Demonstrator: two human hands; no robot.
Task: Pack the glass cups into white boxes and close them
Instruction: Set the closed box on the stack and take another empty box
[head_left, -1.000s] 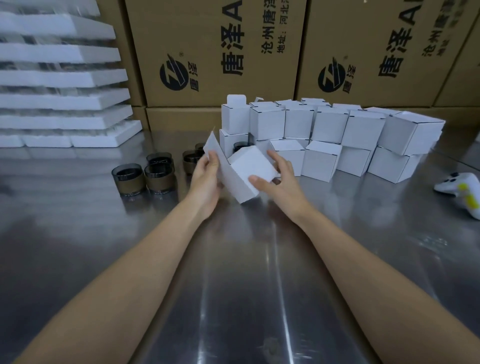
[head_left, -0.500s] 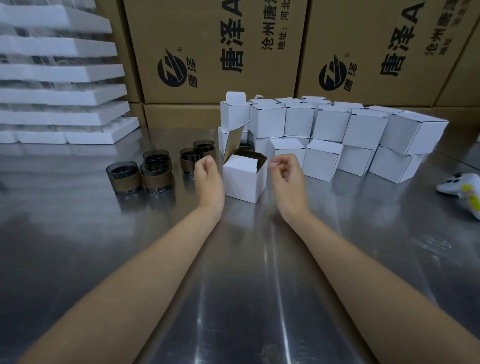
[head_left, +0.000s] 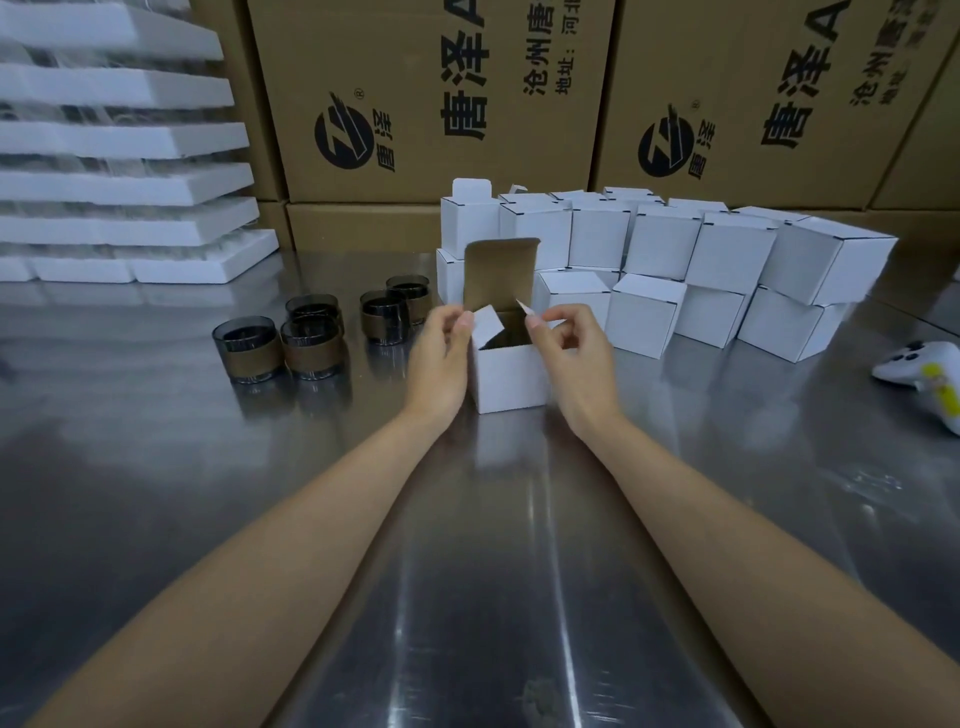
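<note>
A small white box (head_left: 510, 376) stands upright on the steel table (head_left: 493, 571), its brown-lined lid raised at the back. My left hand (head_left: 440, 358) pinches the box's left side flap. My right hand (head_left: 569, 353) pinches the right side flap. The inside of the box looks dark; I cannot tell what is in it. Several dark glass cups (head_left: 248, 349) with brown bands stand in a loose group to the left of my left hand. A stack of closed white boxes (head_left: 722, 270) fills the space behind and to the right.
Large brown cartons (head_left: 405, 104) form a wall at the back. White foam trays (head_left: 119, 182) are stacked at the far left. A white and yellow controller (head_left: 930, 371) lies at the right edge of the table.
The box was tilted in both hands, then set upright on the table. Both hands have moved onto its side flaps, and the lid now stands straight up.
</note>
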